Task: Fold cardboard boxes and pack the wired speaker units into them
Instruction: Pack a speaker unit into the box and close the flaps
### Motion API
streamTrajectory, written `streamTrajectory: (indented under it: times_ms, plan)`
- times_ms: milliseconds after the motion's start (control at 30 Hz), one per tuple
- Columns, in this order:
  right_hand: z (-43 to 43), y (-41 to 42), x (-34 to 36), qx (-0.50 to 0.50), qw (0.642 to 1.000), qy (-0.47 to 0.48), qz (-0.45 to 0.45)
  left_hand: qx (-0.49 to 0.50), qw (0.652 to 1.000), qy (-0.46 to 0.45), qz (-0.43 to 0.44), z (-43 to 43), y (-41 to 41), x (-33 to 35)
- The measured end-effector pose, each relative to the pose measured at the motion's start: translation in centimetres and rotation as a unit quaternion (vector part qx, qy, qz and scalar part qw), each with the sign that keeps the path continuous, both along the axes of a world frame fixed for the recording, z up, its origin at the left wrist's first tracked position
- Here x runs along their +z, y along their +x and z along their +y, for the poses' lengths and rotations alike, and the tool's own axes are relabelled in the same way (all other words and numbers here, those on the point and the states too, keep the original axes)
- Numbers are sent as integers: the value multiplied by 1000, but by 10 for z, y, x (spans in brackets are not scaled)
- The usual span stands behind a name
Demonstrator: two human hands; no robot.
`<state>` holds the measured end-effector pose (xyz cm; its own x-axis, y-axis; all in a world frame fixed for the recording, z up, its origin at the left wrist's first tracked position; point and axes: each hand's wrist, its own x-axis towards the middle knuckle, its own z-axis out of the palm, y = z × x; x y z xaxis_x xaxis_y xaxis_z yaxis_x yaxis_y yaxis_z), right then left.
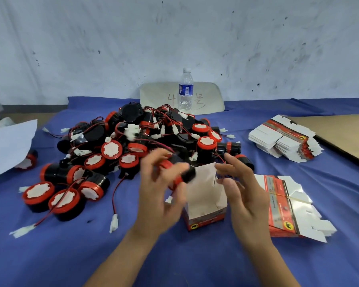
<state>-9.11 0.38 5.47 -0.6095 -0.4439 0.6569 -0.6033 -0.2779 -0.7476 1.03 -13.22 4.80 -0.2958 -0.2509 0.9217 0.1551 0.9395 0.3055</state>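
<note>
The left hand (pixel 160 183) had its fingers curled round a speaker unit (pixel 187 172), black with a red rim and blurred, held just over the mouth of the open box (pixel 205 204) that stood on the blue-covered tabletop (pixel 174 255) between the two hands. A white connector (pixel 168 199) dangled under that hand's thumb. The right hand (pixel 243 187) pinched the edge of the box's raised flap between thumb and forefinger, its other fingers loosely spread. Beyond the left hand's fingertips lay a heap of speaker units (pixel 153 137) tangled in red wires. Just outside the right hand lay a banded stack of flat boxes (pixel 286 208); a second stack (pixel 286 139) sat well beyond it. Far past both hands stood a water bottle (pixel 186 90).
</note>
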Motion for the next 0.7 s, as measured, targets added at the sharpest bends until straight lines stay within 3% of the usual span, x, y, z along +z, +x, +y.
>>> streamTrajectory:
  times_ms: [100,233,433,567,700]
  plan:
    - [2,2,4,112,991,3,-72,-67,995,-46,-48,21,-5,-5]
    - [1,4,7,198,970,-5,-139,-166,984,-38,-46,34,-8,-5]
    - [6,-8,14,153,963,-92,-202,-88,993,-21,-75,30,-6,-5]
    - [19,-11,29,92,984,-71,-138,-54,996,-27,-72,28,-8,-7]
    - [23,4,41,74,986,145,32,-33,998,-22,-53,28,-8,-7]
